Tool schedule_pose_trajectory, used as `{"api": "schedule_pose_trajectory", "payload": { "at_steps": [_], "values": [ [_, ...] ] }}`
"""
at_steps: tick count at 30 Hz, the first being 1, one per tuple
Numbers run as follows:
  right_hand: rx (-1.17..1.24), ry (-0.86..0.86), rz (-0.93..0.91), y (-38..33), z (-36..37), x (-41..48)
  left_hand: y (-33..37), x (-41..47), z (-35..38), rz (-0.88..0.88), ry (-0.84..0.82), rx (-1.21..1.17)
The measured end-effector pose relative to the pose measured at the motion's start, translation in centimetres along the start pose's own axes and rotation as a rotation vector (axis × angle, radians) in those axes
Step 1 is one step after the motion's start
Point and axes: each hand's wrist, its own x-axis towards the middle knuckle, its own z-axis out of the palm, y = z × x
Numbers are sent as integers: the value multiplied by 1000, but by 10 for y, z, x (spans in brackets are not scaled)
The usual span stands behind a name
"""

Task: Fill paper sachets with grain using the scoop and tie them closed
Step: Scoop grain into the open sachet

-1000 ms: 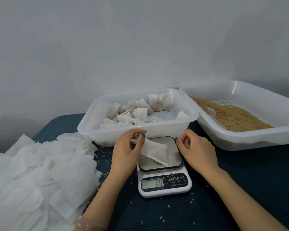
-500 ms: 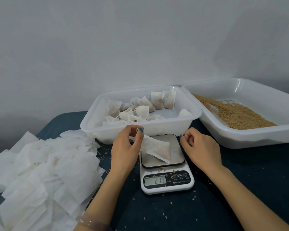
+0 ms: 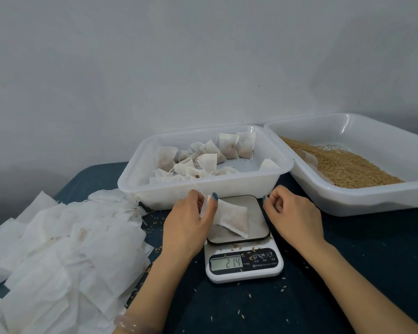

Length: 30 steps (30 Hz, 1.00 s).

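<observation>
A filled paper sachet (image 3: 233,219) lies on the steel plate of a small white scale (image 3: 244,263) that reads 21.4. My left hand (image 3: 186,227) pinches the sachet's gathered top at its left end, and a thin thread runs up from those fingers. To the right of the plate, my right hand (image 3: 292,218) is curled, thumb against forefinger, with nothing visible in it. Brown grain (image 3: 343,167) fills part of the right tray (image 3: 372,196). A pale translucent piece (image 3: 308,156) sticks out of the grain; I cannot tell whether it is the scoop.
Behind the scale stands a white tray (image 3: 203,186) holding several tied sachets (image 3: 203,162). A wide heap of empty paper sachets (image 3: 58,249) covers the table's left side. Loose grains are scattered on the dark cloth (image 3: 348,273) around the scale. A grey wall rises behind.
The scale's display went from 0.0 to about 21.4 as the sachet settled on the plate. Both hands keep nearly the same places.
</observation>
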Motion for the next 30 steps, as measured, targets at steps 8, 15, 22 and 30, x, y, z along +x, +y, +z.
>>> {"api": "schedule_pose_trajectory", "payload": {
  "at_steps": [8, 15, 22, 30],
  "values": [
    [16, 3, -4, -1, 1, 0, 8, -4, 1, 214, -14, -219],
    [20, 1, 17, 0, 0, 2, 23, 5, -19, 276, 123, -557],
    [22, 4, 10, 0, 0, 2, 11, 75, -73, 197, 360, -428],
    [44, 10, -14, 1, 0, 1, -31, 130, -71, 47, 139, -25]
  ]
}}
